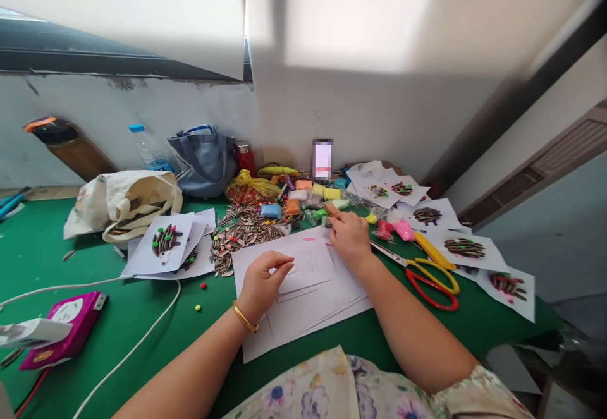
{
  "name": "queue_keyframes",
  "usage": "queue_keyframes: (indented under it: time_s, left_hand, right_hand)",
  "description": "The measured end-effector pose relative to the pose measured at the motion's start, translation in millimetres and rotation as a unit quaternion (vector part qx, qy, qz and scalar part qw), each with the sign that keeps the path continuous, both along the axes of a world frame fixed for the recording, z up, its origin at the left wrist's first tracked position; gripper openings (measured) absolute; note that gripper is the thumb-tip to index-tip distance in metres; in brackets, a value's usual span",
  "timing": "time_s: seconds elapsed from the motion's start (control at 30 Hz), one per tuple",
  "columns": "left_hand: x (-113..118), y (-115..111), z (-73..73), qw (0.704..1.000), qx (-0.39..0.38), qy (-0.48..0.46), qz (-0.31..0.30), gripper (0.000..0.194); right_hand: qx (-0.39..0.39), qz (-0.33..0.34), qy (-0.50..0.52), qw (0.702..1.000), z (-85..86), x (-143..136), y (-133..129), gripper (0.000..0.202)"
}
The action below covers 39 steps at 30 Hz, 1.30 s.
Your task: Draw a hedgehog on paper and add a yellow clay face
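The small sheet with a faint drawing [320,268] lies on a loose stack of larger white paper [303,321] in front of the person; it looks light and thin, likely to slide or crease, so the edges are the best place to hold it. The left hand [258,285] is at its left side, thumb and forefinger drawn together; whether anything sits between them is too small to tell. The right hand [351,239] reaches past the sheet's upper right corner to a green packet [318,215], probably soft and squeezable, best lifted by its wrapper; I cannot tell whether those fingers grip it. Heaped seeds [246,229] crowd the left side, likely to scatter if brushed. On the right, open scissors [403,261] lie near the forearm, their blades toward the right hand, with seed-covered cards [465,248] beyond them on the green bench [190,375].
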<state>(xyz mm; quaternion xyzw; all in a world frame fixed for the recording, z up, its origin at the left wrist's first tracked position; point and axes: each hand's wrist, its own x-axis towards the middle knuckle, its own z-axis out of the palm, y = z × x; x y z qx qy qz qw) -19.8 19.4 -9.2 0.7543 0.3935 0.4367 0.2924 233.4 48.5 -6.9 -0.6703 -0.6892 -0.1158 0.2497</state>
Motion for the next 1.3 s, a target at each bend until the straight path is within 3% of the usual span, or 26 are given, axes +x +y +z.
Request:
queue_keyframes:
  time_s: [0.17, 0.3, 0.43, 0.57, 0.73, 0.87, 0.97, 1.07, 1.17, 1.3]
  left_hand:
    - [-5.0, 1.6, 1.4, 0.999, -0.013, 0.006, 0.034, 0.021]
    - [-5.5, 0.4, 4.5, 0.999, -0.002, 0.022, 0.040, 0.035]
    - [-3.2, 0.2, 6.3, 0.999, 0.009, 0.011, 0.050, 0.024]
    - [-2.7, 1.0, 6.4, 0.999, 0.032, -0.013, 0.011, 0.011]
    - [-3.5, 0.2, 6.1, 0.999, 0.040, -0.011, 0.015, 0.012]
    - [-3.7, -1.6, 7.4, 0.999, 0.040, 0.020, 0.002, 0.018]
    - [-3.2, -1.7, 8.6, 0.998, 0.037, 0.041, 0.021, 0.027]
    - [-3.0, 0.1, 9.0, 0.996, 0.039, 0.052, 0.056, 0.022]
    - [-3.8, 2.5, 7.8, 0.997, 0.034, 0.054, 0.041, 0.014]
    - [-4.2, 4.3, 4.8, 0.997, 0.015, 0.065, 0.022, 0.023]
  right_hand:
    - [0.006, -0.029, -0.032, 0.999, -2.3, -0.3, -3.9, 0.045]
    - [-0.002, -0.017, -0.032, 0.999, -7.8, 3.0, -13.3, 0.029]
    - [-0.022, -0.008, -0.045, 0.999, -12.8, 2.1, -8.6, 0.020]
    - [0.022, -0.018, -0.023, 0.999, -7.3, -3.7, -6.6, 0.029]
    - [0.078, 0.059, 0.051, 0.994, 4.3, -23.5, -35.4, 0.031]
    - [0.061, 0.139, 0.096, 0.984, 2.8, -43.4, -58.0, 0.028]
    - [0.040, 0.168, 0.107, 0.979, -1.5, -49.5, -61.0, 0.026]
    - [0.025, 0.176, 0.115, 0.977, -4.5, -49.5, -57.6, 0.023]
    - [0.011, 0.185, 0.120, 0.975, -6.0, -49.6, -55.9, 0.022]
    - [-0.019, 0.196, 0.118, 0.973, -8.2, -52.3, -57.0, 0.021]
